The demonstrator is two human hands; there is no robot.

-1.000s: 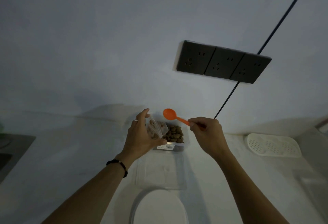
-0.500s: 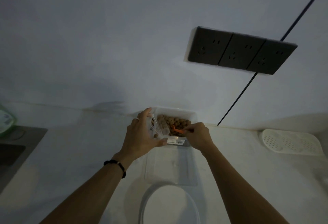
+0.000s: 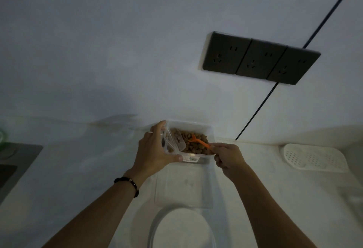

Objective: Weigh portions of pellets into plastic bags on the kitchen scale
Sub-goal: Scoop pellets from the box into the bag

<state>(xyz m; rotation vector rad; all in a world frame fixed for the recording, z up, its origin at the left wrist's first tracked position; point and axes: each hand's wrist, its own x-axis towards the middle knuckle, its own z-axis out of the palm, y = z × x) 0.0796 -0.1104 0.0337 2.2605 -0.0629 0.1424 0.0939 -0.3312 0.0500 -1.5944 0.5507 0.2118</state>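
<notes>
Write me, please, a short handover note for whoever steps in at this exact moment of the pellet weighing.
Left hand: holds a small clear plastic bag open at the left end of the tub.
Right hand: pinches the handle of the orange spoon, whose bowl is down in the pellets.
Clear tub stands at the wall; its flat lid lies in front of it, and the white round object at the bottom edge is probably the scale.
Done: the bag already holds a few pellets.
Left: lift the scoop into the bag, then weigh it. No reading is visible.
</notes>
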